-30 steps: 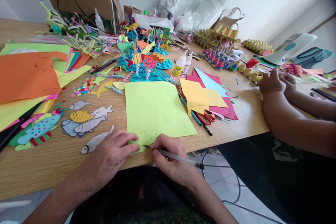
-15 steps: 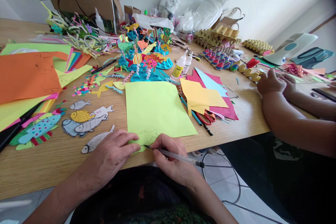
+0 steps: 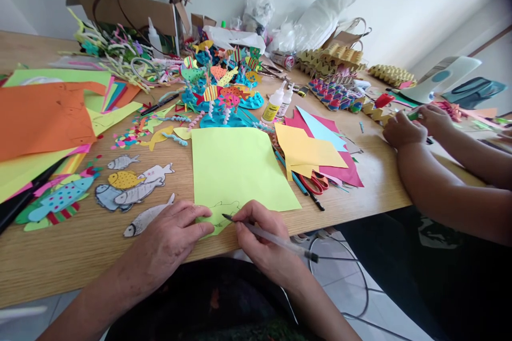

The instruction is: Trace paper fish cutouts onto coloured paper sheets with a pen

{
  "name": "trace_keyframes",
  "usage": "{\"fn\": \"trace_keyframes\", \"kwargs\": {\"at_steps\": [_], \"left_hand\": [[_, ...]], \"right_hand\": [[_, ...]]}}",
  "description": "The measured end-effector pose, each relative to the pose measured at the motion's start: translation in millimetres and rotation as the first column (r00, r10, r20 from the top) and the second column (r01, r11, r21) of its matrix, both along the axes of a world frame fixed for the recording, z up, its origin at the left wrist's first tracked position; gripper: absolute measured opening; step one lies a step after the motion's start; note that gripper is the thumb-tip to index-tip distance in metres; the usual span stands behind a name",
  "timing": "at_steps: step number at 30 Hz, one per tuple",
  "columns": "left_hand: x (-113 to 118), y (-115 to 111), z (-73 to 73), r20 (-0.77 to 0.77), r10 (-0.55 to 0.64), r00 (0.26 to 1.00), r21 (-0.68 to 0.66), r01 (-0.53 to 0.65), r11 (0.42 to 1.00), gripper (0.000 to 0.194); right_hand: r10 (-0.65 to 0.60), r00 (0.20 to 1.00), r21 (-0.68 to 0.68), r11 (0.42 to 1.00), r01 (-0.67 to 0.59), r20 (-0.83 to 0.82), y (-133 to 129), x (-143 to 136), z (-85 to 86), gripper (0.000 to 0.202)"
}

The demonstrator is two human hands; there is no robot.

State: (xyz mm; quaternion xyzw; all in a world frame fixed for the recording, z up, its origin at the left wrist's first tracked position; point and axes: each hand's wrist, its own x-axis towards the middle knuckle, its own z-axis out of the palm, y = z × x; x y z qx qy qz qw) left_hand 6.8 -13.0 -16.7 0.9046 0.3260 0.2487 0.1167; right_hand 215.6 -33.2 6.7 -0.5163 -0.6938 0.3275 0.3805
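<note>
A sheet of yellow-green paper (image 3: 232,165) lies at the table's front edge, with a fish outline (image 3: 226,208) drawn in dark lines near its lower edge. My left hand (image 3: 176,232) rests on the paper's lower left corner, thumb and forefinger apart, pressing it down. In my right hand (image 3: 266,240) is a pen (image 3: 276,238) with a clear barrel, its tip at or just above the drawn fish. A grey paper fish (image 3: 146,218) lies just left of my left hand. Several more cut fish, among them a yellow one (image 3: 125,178), lie beyond it.
Red-handled scissors (image 3: 318,184) and orange-yellow paper (image 3: 312,149) lie to the right. Glue bottles (image 3: 274,104) stand behind the sheet, near fish models on blue bases (image 3: 224,117). Another person's hands (image 3: 406,128) work at the right. Orange paper (image 3: 44,120) covers the left side.
The pen tip has lifted slightly up the sheet, away from the fish's lower line. My left hand stays put. The other person's hands have shifted, and a green item now shows there.
</note>
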Motion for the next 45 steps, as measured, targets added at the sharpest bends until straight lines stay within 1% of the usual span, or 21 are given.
{"fn": "trace_keyframes", "kwargs": {"at_steps": [3,6,8,16,28,34,40,45], "left_hand": [[2,2,3.6,-0.002,-0.002,1.000,0.068,0.002,0.998,0.029],[4,3,8.9,-0.017,-0.006,1.000,0.134,0.008,0.991,0.028],[5,3,10.9,-0.024,-0.006,1.000,0.145,0.009,0.989,0.028],[4,1,5.0,0.000,0.016,1.000,0.111,-0.016,0.994,0.028],[5,1,5.1,0.006,0.023,1.000,0.094,-0.023,0.995,0.029],[5,1,5.7,0.011,0.020,1.000,0.092,-0.021,0.996,0.029],[4,2,7.7,0.004,0.020,1.000,0.079,-0.021,0.997,0.029],[5,2,7.8,0.006,0.018,1.000,0.093,-0.018,0.996,0.029]], "right_hand": [[-0.010,0.999,0.020,1.000,0.009,0.033,6,-4,-0.7,0.008],[-0.007,1.000,-0.023,1.000,0.007,0.021,12,-7,-3.7,0.008],[-0.007,1.000,-0.058,0.998,0.008,0.014,14,-7,-5.8,0.008],[-0.015,0.999,-0.035,0.999,0.017,0.049,14,-8,-12.2,0.007],[-0.019,0.997,-0.022,1.000,0.021,0.080,14,-10,-12.2,0.008],[0.000,0.997,-0.017,1.000,0.001,0.078,13,-9,-11.8,0.007],[-0.043,0.996,-0.006,0.999,0.043,0.073,14,-10,-12.8,0.009],[-0.039,0.996,0.011,0.999,0.038,0.086,13,-10,-13.4,0.008]]}}
